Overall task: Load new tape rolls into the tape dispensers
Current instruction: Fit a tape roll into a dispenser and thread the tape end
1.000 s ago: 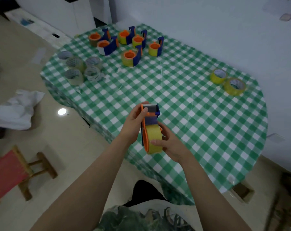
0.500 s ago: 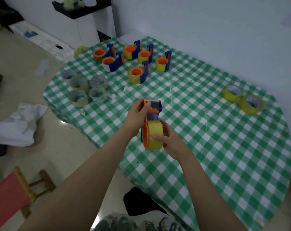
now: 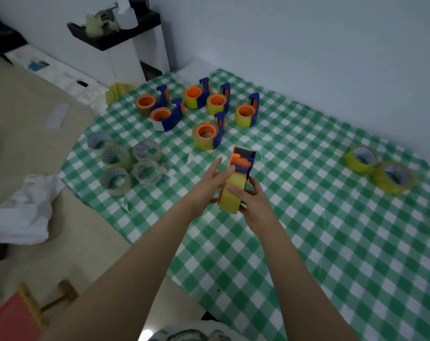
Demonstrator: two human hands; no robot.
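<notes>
Both hands hold a blue and orange tape dispenser [image 3: 242, 161] with a yellow tape roll [image 3: 231, 195] in it, above the green checked table [image 3: 332, 242]. My left hand [image 3: 210, 184] grips the dispenser's left side, thumb up by the orange part. My right hand [image 3: 252, 203] wraps the roll from the right, thumb lying across its yellow face. Several loaded dispensers [image 3: 206, 134] stand at the far end. Two yellow rolls [image 3: 361, 158] lie at the right.
Several clear and near-empty rolls [image 3: 116, 156] lie at the table's left edge. A white cabinet with a black shelf [image 3: 115, 35] stands behind. A white cloth [image 3: 24, 210] and a red stool [image 3: 14, 313] are on the floor at left.
The view has tilted up and moved closer, so the table fills more of the frame. Both hands keep hold of the dispenser, which has tipped slightly forward; the left thumb has slid lower.
</notes>
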